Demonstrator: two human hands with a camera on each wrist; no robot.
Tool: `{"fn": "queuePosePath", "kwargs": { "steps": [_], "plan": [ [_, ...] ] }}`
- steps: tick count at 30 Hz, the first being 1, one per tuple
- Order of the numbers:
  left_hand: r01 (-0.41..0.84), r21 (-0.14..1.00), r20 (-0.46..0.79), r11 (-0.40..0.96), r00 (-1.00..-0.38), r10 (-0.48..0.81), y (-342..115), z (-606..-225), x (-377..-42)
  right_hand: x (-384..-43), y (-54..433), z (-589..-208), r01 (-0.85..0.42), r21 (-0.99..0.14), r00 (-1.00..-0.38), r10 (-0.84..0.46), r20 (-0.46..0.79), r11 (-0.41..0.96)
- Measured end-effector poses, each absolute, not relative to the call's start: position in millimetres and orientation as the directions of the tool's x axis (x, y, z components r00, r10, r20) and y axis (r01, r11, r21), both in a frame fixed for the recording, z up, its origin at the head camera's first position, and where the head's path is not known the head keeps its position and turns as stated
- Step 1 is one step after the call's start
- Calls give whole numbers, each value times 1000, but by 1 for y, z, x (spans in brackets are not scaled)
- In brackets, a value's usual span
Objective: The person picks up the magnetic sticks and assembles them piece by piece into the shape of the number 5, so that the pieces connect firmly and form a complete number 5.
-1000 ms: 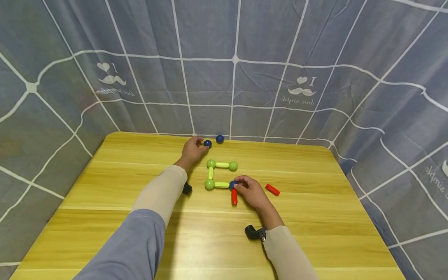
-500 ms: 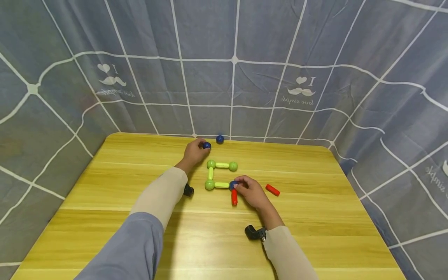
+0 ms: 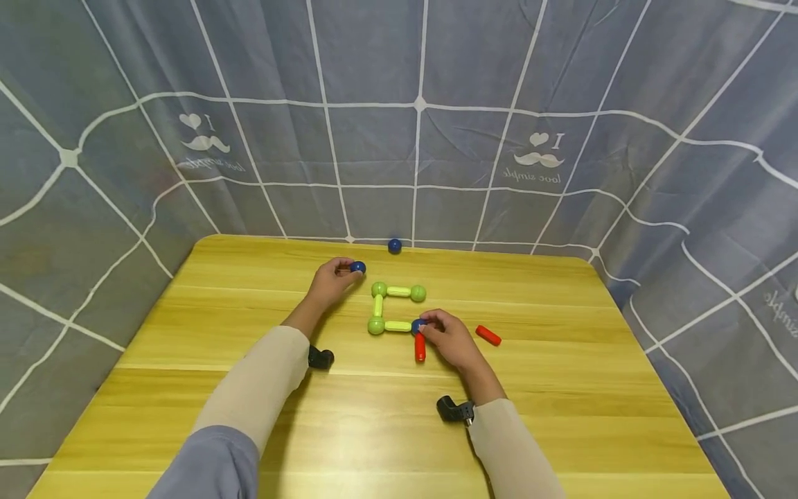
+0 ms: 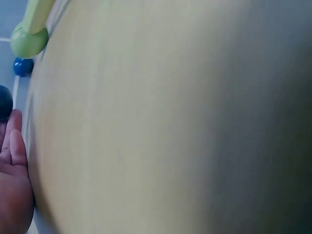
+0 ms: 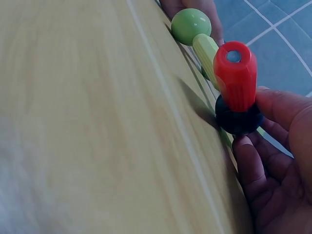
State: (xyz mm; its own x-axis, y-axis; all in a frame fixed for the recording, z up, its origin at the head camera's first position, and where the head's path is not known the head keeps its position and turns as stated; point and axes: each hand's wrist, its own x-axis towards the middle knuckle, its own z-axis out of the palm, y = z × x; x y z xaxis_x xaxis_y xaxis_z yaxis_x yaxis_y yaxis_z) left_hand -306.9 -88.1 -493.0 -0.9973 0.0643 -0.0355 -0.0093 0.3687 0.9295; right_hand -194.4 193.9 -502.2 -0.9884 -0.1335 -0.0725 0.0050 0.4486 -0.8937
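Inside the table's far edge (image 3: 499, 257), hands (image 3: 329, 284) (image 3: 458, 341) apart, each pinches a blue ball (image 3: 358, 267) (image 3: 416, 326).

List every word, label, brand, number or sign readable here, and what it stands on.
"I", mirrored, with a heart beside and a moustache below: on the curtain, right of centre in the head view.
"love simple", mirrored: beneath that moustache.
"I", mirrored, with similar signs: on the curtain's left.
Too blurred to read surely: words under the left moustache, print at the curtain's far right.
No lettering can be made out on the balls or rods.
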Motion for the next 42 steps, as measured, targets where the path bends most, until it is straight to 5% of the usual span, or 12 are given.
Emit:
{"fn": "queuePosePath", "kwargs": {
  "steps": [22, 35, 42],
  "plan": [
    [5, 985, 7, 172, -1000, -7, -89, -503, -248, -193, 195, -501, 24, -895, -988, -126, -89, 446],
    [-27, 986, -33, 162, -999, 36, -87, -505, -204, -193, 191, -504, 13, -898, -987, -137, -81, 439],
    [56, 974, 28, 221, -992, 125, -79, -502, -180, -194, 191, -503, -7, -894, -990, -128, -57, 448]
  ]
}}
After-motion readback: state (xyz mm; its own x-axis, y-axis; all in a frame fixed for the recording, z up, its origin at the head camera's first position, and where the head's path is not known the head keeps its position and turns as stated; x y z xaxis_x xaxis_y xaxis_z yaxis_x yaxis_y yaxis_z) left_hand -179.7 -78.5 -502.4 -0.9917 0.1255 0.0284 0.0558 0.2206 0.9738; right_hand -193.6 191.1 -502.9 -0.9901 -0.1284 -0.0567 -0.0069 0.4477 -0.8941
